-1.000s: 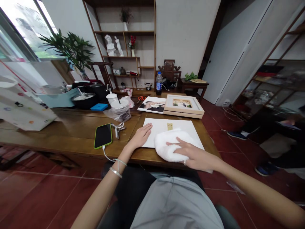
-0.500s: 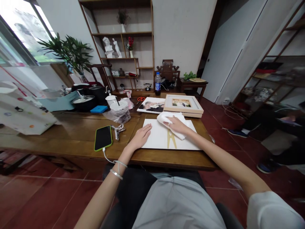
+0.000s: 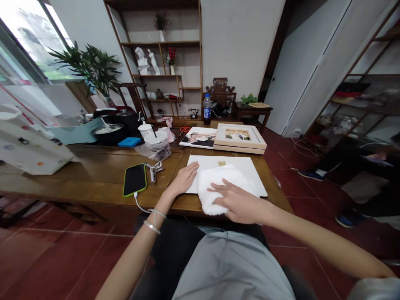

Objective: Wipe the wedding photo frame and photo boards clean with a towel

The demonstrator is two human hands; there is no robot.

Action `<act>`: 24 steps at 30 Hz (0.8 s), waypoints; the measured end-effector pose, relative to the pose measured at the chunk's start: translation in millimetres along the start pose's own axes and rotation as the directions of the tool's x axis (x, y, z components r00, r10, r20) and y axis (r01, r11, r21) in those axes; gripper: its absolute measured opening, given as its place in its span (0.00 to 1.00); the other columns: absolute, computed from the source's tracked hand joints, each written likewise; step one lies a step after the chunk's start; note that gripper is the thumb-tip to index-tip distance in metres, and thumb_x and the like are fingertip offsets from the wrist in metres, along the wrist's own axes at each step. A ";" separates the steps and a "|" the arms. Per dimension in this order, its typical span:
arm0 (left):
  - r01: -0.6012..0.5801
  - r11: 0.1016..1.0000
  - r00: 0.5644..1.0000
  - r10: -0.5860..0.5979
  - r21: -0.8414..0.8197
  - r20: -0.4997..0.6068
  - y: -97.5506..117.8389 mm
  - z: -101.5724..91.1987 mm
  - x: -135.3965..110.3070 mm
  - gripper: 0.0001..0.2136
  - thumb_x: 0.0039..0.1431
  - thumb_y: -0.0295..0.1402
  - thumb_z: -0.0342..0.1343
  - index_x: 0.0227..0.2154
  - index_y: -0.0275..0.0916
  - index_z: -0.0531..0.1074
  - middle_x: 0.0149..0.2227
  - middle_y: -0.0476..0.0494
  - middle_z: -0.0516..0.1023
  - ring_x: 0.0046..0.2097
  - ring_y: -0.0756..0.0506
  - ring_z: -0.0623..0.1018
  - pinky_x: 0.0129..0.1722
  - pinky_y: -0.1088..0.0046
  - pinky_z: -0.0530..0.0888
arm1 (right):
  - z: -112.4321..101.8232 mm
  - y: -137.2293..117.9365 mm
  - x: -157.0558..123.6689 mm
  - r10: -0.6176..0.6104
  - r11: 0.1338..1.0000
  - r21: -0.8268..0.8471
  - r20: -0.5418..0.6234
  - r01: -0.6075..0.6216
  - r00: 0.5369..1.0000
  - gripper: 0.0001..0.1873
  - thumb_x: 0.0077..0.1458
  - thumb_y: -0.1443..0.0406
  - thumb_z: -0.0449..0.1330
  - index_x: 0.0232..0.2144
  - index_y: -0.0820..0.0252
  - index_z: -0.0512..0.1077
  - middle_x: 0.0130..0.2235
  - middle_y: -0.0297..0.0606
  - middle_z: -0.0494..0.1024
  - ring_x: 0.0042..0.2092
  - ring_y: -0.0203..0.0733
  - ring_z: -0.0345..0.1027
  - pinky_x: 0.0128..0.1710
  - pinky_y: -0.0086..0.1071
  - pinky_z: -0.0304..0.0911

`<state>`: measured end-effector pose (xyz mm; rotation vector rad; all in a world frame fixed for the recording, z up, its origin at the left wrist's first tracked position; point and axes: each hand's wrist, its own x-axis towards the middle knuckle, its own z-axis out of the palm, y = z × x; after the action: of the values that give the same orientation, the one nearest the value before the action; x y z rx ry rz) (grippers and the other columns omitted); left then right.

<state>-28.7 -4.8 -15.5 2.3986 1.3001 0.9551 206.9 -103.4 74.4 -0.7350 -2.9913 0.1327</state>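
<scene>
A white rectangular board (image 3: 254, 171) lies flat near the front edge of the wooden table. My left hand (image 3: 186, 176) rests flat on its left edge, fingers stretched out and holding nothing. Under my right hand (image 3: 233, 199) is a fluffy white cloth (image 3: 207, 182), which the fingers press and grip against the board's near side. Part of the cloth hangs past the board's front edge. Just beyond the cloth, the top of a tan piece (image 3: 221, 163) shows on the board; the cloth hides its lower part.
Behind the board lie a framed photo (image 3: 256, 137) and a flat photo print (image 3: 197, 139). Left of my left hand are a phone (image 3: 135, 180) on a cable and a bagged cup (image 3: 155, 141). A bottle (image 3: 206, 109) and red-handled scissors (image 3: 185, 129) stand farther back. A person sits at right.
My right hand has slid the cloth from the board's far side toward me, over its front edge. It now covers the tan piece's lower legs. My left hand has stayed in place.
</scene>
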 end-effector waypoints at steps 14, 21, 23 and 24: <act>0.019 1.000 1.000 -0.019 -0.012 0.022 0.9 -2.1 2.0 0.23 0.63 0.41 0.38 0.53 0.33 0.65 0.58 0.39 0.63 0.61 0.44 0.60 0.62 0.62 0.55 | -5.7 103.3 69.9 0.330 0.944 0.023 -0.068 -0.329 0.942 0.19 0.53 0.72 0.47 0.46 0.66 0.69 0.48 0.48 0.72 0.49 0.51 0.64 0.48 0.41 0.58; 0.169 0.958 0.983 -0.181 -0.232 -0.028 15.2 -8.0 3.6 0.26 0.62 0.45 0.38 0.54 0.30 0.64 0.57 0.38 0.65 0.59 0.43 0.65 0.60 0.65 0.58 | 20.8 34.6 80.8 0.319 0.938 -0.106 -0.101 -0.329 0.942 0.19 0.45 0.76 0.51 0.41 0.67 0.71 0.52 0.57 0.66 0.56 0.62 0.54 0.51 0.59 0.48; 0.189 0.935 0.976 -0.212 -0.300 -0.046 17.0 -8.7 3.7 0.27 0.62 0.46 0.38 0.55 0.31 0.63 0.58 0.39 0.65 0.58 0.43 0.65 0.60 0.65 0.59 | 23.5 12.5 73.5 0.198 0.965 -0.151 -0.106 -0.212 0.974 0.17 0.47 0.74 0.51 0.40 0.66 0.72 0.52 0.56 0.66 0.56 0.59 0.54 0.52 0.56 0.48; 0.197 0.926 0.973 -0.224 -0.322 -0.051 17.3 -8.9 3.7 0.27 0.62 0.46 0.37 0.55 0.32 0.63 0.58 0.40 0.64 0.58 0.43 0.65 0.60 0.65 0.59 | 22.5 4.4 68.5 0.112 0.978 -0.164 -0.100 -0.127 0.989 0.16 0.47 0.73 0.51 0.39 0.65 0.72 0.52 0.55 0.67 0.56 0.57 0.54 0.53 0.54 0.48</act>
<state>-21.8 -12.4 1.4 1.9538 1.2908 1.1181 146.6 -69.3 54.1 -0.9119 -2.8975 -0.1493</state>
